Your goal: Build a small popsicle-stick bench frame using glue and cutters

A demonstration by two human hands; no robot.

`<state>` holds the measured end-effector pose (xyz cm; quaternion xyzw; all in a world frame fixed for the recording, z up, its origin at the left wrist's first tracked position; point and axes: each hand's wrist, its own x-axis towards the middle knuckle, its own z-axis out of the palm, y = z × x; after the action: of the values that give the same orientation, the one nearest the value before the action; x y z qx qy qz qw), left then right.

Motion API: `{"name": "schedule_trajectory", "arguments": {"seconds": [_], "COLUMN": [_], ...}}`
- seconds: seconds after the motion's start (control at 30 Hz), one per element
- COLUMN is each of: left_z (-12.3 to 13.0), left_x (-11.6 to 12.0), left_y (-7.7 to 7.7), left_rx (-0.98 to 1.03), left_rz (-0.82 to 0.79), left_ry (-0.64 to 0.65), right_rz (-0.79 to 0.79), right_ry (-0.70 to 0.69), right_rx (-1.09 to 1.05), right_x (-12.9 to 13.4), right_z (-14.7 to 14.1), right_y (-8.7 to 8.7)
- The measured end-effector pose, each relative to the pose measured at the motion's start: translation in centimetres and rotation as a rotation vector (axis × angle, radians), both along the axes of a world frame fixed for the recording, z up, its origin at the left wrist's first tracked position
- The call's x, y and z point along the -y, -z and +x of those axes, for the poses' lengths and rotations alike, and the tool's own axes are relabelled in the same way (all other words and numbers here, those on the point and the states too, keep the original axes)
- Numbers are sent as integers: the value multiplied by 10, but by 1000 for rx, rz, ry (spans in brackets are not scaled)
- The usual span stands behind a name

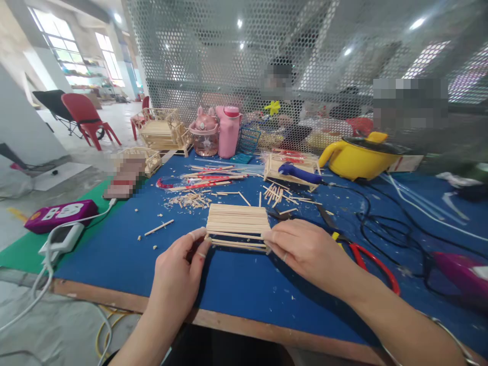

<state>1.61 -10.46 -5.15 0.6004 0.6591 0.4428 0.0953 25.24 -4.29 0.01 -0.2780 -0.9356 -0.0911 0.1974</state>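
Observation:
A small slatted panel of pale wooden sticks (238, 218) lies in front of me on the blue table top, its sticks running left to right. Toward the near side a few sticks are spaced apart, with gaps between them. My left hand (179, 267) pinches the panel's near left corner between thumb and fingers. At the near right corner, my right hand (305, 251) grips it in the same way. Fingertips on both hands have pale coverings. Just beyond the panel are loose short sticks (275, 193) and a heap of stick scraps (190, 200).
A blue glue gun (299, 174) rests on a small wooden stick frame (270, 165). Red-handled pliers (375, 264) and black cables (396, 229) lie to the right. A yellow pot (358, 158), pink bottle (229, 133) and perforated metal screen (213, 56) stand behind. A phone (125, 178) lies left.

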Motion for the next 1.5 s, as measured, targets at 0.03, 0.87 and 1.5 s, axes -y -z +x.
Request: {"name": "schedule_trajectory", "arguments": {"seconds": [0.03, 0.87, 1.5], "left_z": [0, -2, -1], "left_x": [0, 1, 3], "left_y": [0, 4, 8], "left_rx": [-4, -121, -311], "left_rz": [6, 85, 70], "left_ry": [-2, 38, 124], "right_rz": [3, -129, -316], "right_ry": [7, 19, 159], "right_rx": [16, -58, -223], "right_x": [1, 1, 0], "right_z": [0, 1, -1], "right_y": [-1, 4, -2]}}
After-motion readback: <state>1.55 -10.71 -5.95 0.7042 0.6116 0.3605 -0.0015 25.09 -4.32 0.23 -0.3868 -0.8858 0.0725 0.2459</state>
